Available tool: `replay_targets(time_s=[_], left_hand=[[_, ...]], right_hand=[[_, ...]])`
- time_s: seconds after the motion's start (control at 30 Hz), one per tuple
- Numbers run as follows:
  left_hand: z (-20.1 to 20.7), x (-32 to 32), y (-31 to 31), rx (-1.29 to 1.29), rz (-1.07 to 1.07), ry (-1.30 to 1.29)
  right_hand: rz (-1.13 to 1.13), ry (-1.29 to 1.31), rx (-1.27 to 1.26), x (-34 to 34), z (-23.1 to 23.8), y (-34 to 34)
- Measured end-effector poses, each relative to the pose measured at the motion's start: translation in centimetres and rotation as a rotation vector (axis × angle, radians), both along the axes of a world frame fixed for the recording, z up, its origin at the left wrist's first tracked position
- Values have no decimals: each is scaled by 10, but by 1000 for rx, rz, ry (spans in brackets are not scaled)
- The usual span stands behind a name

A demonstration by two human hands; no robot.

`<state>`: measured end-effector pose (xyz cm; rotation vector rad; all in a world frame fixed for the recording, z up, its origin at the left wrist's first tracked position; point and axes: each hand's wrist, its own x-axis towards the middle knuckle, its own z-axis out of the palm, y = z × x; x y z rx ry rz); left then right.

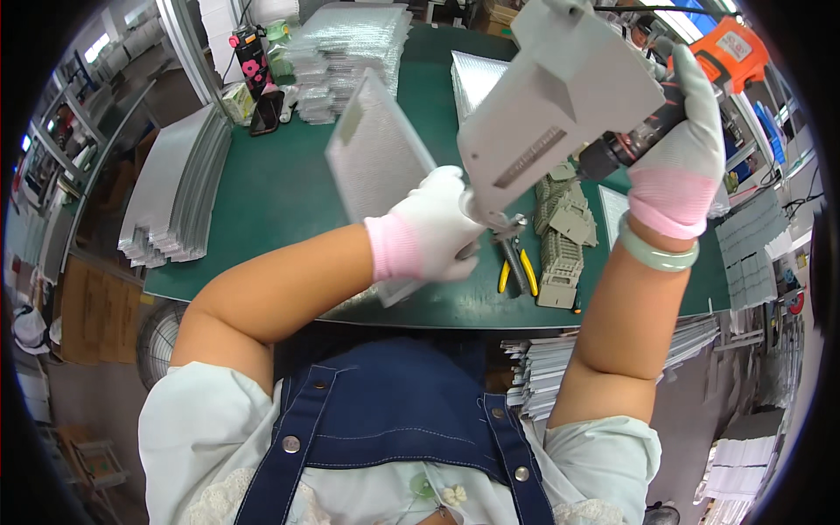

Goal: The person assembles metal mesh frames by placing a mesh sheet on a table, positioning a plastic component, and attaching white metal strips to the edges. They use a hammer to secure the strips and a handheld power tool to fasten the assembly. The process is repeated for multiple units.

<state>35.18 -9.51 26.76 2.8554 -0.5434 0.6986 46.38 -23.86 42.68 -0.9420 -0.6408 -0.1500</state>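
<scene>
My left hand (442,227), in a white glove with a pink cuff, is closed on the lower end of a grey plastic housing (560,96), which is raised and tilted above the table. Behind that hand leans a flat pale panel (381,153) with a light frame; whether the fingers also hold it, I cannot tell. My right hand (687,131), gloved the same way, grips a power drill (643,131) with a black chuck and an orange end piece. The drill's chuck is close to the housing's right side. Yellow-handled pliers (518,267) lie below the housing.
Stacks of beige plastic parts (560,249) lie right of the pliers on the green table (271,201). Grey panels (175,188) are piled at the left, bubble-wrapped ones (350,57) at the back. A phone (266,112) and a flowered bottle (252,61) stand near them.
</scene>
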Motion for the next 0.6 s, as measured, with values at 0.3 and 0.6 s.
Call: replay_targets(time_s=[0.3, 0.6], left_hand=[[-107, -9, 75, 120, 473, 265], [-41, -56, 230, -39, 847, 953]], right_hand=[[-48, -31, -161, 5, -16, -27], [-168, -109, -269, 10, -21, -59]])
